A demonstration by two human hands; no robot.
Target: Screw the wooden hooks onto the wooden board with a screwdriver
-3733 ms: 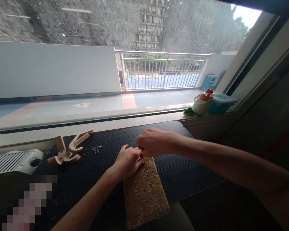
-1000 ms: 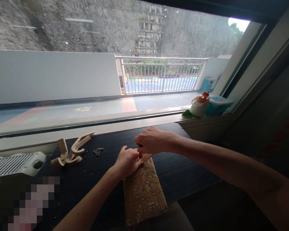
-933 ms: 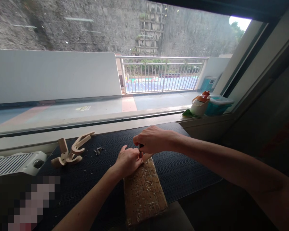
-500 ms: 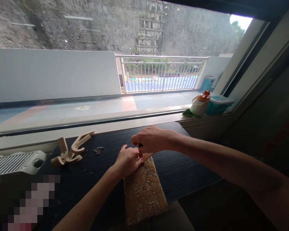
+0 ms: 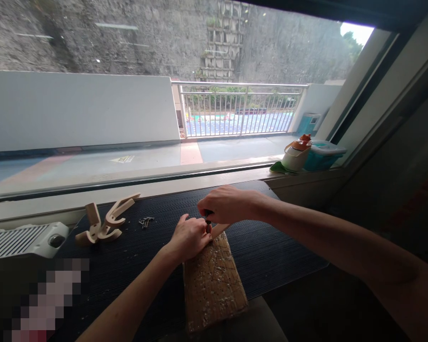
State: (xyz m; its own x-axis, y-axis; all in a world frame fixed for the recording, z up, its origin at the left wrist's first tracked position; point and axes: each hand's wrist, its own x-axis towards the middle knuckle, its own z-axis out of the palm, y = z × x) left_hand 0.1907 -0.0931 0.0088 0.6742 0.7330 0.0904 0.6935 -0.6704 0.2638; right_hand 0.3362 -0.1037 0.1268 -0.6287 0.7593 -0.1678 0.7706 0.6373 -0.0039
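Screws lying loose at centre-left, near pale parts, suggest unfinished work. Mid-frame, your right hand grips a dark tool; your left hand seems closed on the strip atop the board.

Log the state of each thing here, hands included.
Board: lying flat, pitted and scratched
Pale wooden piece: partly covered, at the far end
Left hand: curled on that piece
Dark tool: mostly hidden
Right hand: closed around that tool
Screws: loose, in a small pile
Wooden hooks: bunched together, unheld
Bottle: upright, top on
Teal box: lid on
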